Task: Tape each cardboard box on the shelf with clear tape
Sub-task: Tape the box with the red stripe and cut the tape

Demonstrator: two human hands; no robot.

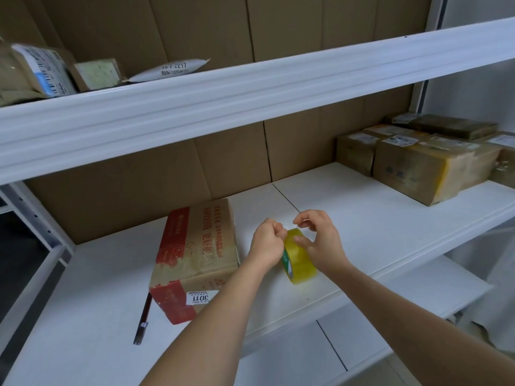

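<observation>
Reaching in from the near edge, 2 bare forearms are being extended over the middle shelf. A dark pen-like tool is lying nearest, on the shelf surface just beside the front left corner of a cardboard box.

That cardboard box, brown with red printed bands and a white label reading 3011 on its near face, is resting flat on the shelf, left of both hands; glossy clear tape is already seen across its top and near edge.

Just right of the box, a roll of yellowish clear tape is being held upright on its edge, apparently touching the shelf surface, with a green inner core showing. The left hand is curled into a fist against the roll's upper left side, gripping it. The right hand is positioned over the roll's top right, its thumb and forefinger pinched together above the roll, seemingly on the tape's loose end, though the strip itself is too faint to be confirmed.

Farther back on the right, a cluster of taped boxes with white labels is being stored against the cardboard backing.

On the upper shelf, at far left, 1 labelled parcel, 1 small box and 1 white pouch are lying.
</observation>
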